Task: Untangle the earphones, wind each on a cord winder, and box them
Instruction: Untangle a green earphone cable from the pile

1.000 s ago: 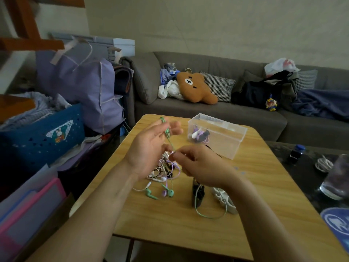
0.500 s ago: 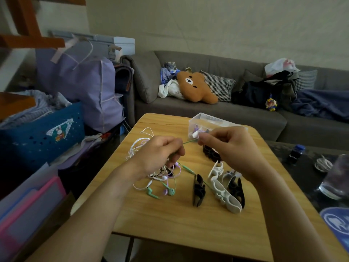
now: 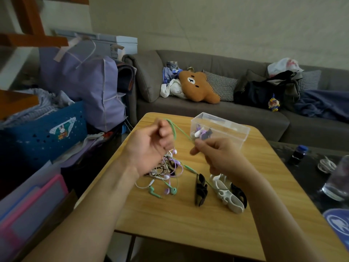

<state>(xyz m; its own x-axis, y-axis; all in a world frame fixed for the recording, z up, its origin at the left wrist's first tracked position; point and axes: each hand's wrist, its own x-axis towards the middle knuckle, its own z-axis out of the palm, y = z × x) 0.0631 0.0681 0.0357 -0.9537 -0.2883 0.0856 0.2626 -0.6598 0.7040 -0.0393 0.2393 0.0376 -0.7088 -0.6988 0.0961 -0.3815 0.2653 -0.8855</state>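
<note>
A tangle of white, purple and green earphones (image 3: pixel 166 174) lies on the wooden table (image 3: pixel 188 224). My left hand (image 3: pixel 151 146) is raised over it, fingers curled round a loop of the green cord (image 3: pixel 174 129). My right hand (image 3: pixel 215 154) pinches the same green cord a little to the right, and the cord runs taut between the two hands. A black cord winder (image 3: pixel 201 190), a white winder (image 3: pixel 226 197) and another black one (image 3: pixel 238 193) lie by my right wrist. The clear plastic box (image 3: pixel 226 129) behind holds a wound purple earphone.
A grey sofa (image 3: pixel 236 118) with a bear cushion stands behind the table. Bags and a blue basket (image 3: pixel 43 137) crowd the left side. On the dark side table at right stand a glass (image 3: pixel 338 178), a small bottle (image 3: pixel 299 154) and a white cable.
My left hand rose and moved back with the green cord looped over its fingers. My right hand came down and nearer, drawing the cord out of the tangle.
</note>
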